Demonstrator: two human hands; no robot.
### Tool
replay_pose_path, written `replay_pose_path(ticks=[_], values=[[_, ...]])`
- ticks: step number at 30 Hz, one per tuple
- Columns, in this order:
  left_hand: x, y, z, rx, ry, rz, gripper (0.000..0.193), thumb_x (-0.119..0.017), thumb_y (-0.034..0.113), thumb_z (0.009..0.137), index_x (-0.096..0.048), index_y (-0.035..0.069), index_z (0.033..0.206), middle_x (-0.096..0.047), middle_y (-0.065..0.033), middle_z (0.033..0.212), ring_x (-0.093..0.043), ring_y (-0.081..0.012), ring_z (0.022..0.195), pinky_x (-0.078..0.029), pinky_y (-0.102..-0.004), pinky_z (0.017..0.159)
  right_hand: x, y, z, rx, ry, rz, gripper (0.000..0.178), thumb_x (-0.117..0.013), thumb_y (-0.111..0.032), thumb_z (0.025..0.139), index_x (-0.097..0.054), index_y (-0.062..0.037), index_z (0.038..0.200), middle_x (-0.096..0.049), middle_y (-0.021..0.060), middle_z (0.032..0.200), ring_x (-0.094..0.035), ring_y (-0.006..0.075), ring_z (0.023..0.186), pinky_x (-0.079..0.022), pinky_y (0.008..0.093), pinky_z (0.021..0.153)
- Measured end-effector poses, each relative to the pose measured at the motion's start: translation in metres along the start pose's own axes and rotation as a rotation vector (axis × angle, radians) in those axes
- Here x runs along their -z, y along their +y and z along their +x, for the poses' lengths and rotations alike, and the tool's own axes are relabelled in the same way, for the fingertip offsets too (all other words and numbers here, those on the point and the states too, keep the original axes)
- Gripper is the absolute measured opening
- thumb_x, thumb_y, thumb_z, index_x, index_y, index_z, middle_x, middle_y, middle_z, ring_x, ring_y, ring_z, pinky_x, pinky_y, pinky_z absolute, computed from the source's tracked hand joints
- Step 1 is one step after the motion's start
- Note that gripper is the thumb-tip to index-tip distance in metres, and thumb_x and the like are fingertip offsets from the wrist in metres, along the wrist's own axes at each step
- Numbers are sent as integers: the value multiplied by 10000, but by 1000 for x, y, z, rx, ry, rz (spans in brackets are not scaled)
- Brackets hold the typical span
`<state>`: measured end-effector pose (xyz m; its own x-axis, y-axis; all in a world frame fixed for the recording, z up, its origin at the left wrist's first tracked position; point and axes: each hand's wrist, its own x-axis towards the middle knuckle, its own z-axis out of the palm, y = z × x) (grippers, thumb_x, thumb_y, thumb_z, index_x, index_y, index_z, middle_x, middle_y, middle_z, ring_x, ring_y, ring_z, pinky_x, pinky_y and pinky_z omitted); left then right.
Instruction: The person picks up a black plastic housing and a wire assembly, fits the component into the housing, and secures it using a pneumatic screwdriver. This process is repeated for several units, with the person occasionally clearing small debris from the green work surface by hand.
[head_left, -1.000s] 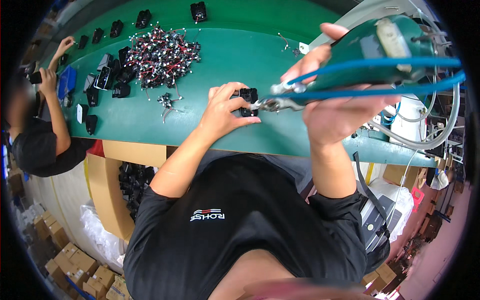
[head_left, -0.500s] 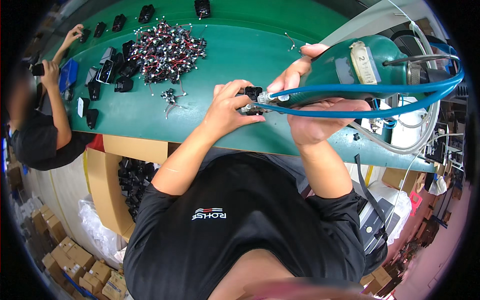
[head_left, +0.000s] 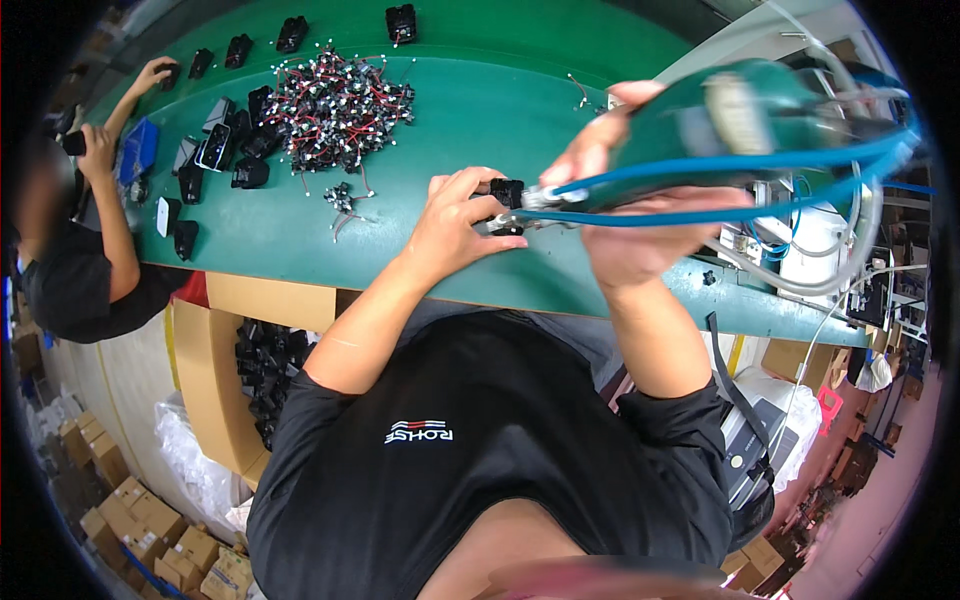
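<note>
My left hand [head_left: 450, 225] is closed around a small black plastic part [head_left: 507, 193], held on the bench top by fingers and thumb. From the right, my right hand [head_left: 640, 245] grips a thick green power screwdriver [head_left: 655, 135], its body blurred by motion. The screwdriver lies nearly level, and its clear-and-metal nose [head_left: 530, 200] meets the black part beside my left fingertips. Two blue air hoses [head_left: 650, 216] run along the tool to that nose. The exact contact at the tip is too small to make out.
A heap of black parts with red wires [head_left: 340, 110] lies left of centre on the green bench [head_left: 440, 100]. Black housings [head_left: 250, 172] stand nearby. At far left a co-worker's hand [head_left: 97, 150] holds a black piece near a blue bin [head_left: 138, 150]. Below, a cardboard box [head_left: 215, 390] contains black parts.
The back end of the screwdriver has shifted slightly upward and is smeared by motion. My left hand and the black part stay almost where they were.
</note>
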<state>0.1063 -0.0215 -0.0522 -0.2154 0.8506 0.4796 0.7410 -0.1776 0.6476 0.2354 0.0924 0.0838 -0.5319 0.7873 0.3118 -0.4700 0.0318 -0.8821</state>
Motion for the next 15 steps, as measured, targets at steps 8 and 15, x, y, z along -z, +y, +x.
replay_pose_path(ticks=[8,15], values=[[1,3,1,79,-1,-89,869,-981,370,570,-624,93,1312,-665,-93,1183,-629,-274,1117,-407,-408,972,10,-32,29,199,-430,401,1262,-405,-973,787,-376,83,1476,-655,188,923,-714,370,850,-632,439,733],[-9,-9,0,93,-51,-89,879,-987,357,563,-619,92,1316,-667,-105,1197,-621,-301,1140,-410,-411,979,-8,4,-1,6,-118,-97,1216,-405,-1005,736,-439,34,1367,-633,145,841,-714,288,739,-629,383,675]])
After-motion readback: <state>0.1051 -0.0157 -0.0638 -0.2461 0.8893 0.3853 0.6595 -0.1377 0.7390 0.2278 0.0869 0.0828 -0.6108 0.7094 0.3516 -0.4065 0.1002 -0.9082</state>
